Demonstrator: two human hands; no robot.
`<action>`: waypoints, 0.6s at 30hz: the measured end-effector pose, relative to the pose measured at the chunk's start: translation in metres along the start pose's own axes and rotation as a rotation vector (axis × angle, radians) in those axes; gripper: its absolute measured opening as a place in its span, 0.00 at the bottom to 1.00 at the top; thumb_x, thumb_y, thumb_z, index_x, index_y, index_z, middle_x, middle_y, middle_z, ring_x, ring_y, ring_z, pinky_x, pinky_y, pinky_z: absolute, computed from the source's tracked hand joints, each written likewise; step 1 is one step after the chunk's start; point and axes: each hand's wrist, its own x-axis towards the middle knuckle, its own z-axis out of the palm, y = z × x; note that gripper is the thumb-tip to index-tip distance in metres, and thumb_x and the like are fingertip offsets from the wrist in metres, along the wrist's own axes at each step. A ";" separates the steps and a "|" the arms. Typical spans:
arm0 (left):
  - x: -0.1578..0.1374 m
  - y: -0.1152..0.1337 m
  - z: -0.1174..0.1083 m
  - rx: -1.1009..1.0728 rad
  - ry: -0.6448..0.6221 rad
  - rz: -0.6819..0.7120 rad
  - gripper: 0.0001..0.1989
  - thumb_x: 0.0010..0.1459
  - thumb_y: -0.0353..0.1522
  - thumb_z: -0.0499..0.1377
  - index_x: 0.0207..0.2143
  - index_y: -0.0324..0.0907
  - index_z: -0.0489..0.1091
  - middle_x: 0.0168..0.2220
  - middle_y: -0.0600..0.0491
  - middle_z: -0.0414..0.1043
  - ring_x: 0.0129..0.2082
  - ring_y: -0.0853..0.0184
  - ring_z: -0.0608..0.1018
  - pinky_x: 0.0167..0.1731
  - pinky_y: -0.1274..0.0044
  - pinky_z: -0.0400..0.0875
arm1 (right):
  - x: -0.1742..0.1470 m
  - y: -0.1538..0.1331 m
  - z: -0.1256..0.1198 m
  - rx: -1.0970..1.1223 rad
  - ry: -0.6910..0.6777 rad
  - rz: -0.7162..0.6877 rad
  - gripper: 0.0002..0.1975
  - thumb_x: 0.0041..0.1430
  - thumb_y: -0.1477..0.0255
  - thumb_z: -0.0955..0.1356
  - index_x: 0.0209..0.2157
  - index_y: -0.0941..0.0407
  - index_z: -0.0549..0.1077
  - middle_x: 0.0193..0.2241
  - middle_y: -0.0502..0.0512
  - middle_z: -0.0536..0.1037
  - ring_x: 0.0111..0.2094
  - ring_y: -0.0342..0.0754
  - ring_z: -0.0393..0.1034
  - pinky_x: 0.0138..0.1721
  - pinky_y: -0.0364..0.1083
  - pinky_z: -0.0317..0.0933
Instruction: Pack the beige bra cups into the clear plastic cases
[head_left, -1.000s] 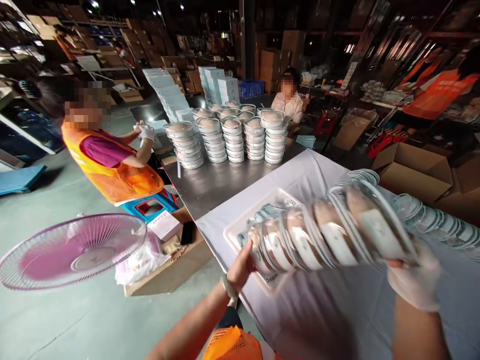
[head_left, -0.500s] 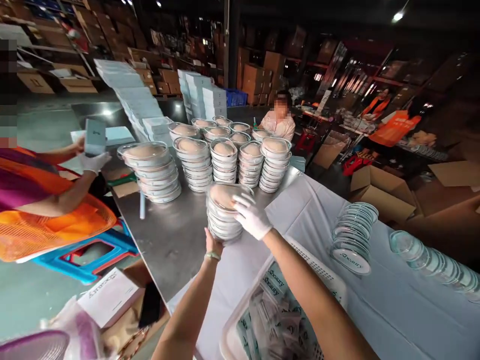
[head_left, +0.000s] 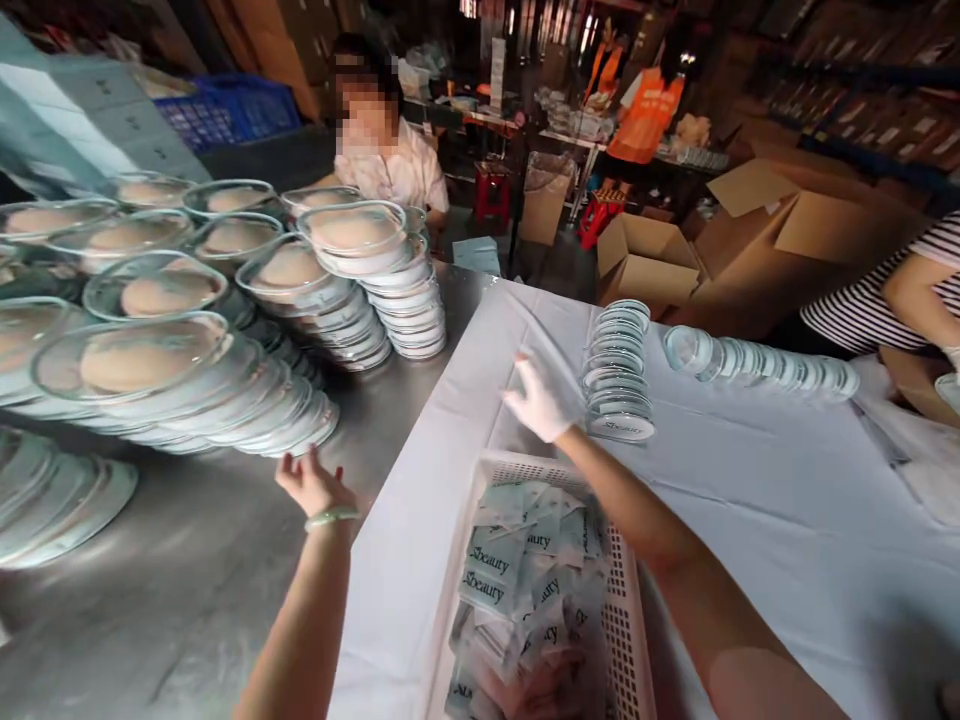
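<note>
My left hand (head_left: 311, 483), bare with a pale green bracelet, hovers open over the steel table (head_left: 187, 590), just right of the nearest stack of clear round cases with beige puffs (head_left: 172, 385). My right hand (head_left: 538, 400), in a white glove, is spread open above the white cloth (head_left: 750, 500), a little left of a short stack of clear lids marked "Sbeauty" (head_left: 619, 375). Neither hand holds anything. A white perforated basket (head_left: 622, 620) of small "Sbeauty" sachets (head_left: 517, 570) lies below my right forearm.
More stacks of filled cases (head_left: 375, 280) crowd the steel table's left and back. A row of lids (head_left: 761, 362) lies on its side on the cloth. A seated person (head_left: 390, 150) faces me across the table; a striped-sleeved person (head_left: 892, 295) is at right. Open cardboard boxes (head_left: 652, 260) stand behind.
I have let go of the stack of cases that both hands were setting on the steel table. Both hands have drawn back empty, and my view has swung right and closer.
</note>
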 end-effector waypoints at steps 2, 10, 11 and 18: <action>-0.057 -0.005 0.036 0.002 -0.113 0.045 0.33 0.57 0.47 0.64 0.61 0.47 0.60 0.64 0.42 0.64 0.65 0.49 0.69 0.59 0.54 0.70 | -0.040 0.101 -0.029 -0.025 0.153 0.351 0.33 0.57 0.67 0.73 0.62 0.62 0.66 0.64 0.70 0.68 0.66 0.58 0.62 0.68 0.56 0.56; -0.301 0.026 0.246 0.699 -1.410 0.674 0.64 0.41 0.50 0.76 0.75 0.54 0.48 0.78 0.42 0.28 0.74 0.29 0.36 0.65 0.35 0.47 | -0.068 0.316 -0.101 -0.149 0.122 0.678 0.34 0.59 0.57 0.72 0.63 0.57 0.68 0.60 0.69 0.71 0.62 0.63 0.65 0.61 0.57 0.63; -0.321 0.025 0.270 0.811 -1.472 0.711 0.65 0.41 0.50 0.76 0.75 0.56 0.44 0.78 0.44 0.23 0.73 0.26 0.31 0.62 0.31 0.44 | -0.051 0.328 -0.101 -0.147 0.061 0.634 0.33 0.61 0.56 0.70 0.63 0.57 0.69 0.61 0.69 0.70 0.63 0.63 0.64 0.62 0.58 0.61; -0.336 -0.017 0.358 1.028 -1.595 0.815 0.68 0.43 0.51 0.76 0.76 0.57 0.37 0.76 0.47 0.08 0.68 0.21 0.20 0.56 0.25 0.41 | 0.081 0.384 -0.063 -0.085 -0.117 0.470 0.44 0.60 0.50 0.72 0.69 0.61 0.63 0.71 0.69 0.56 0.71 0.68 0.46 0.70 0.69 0.44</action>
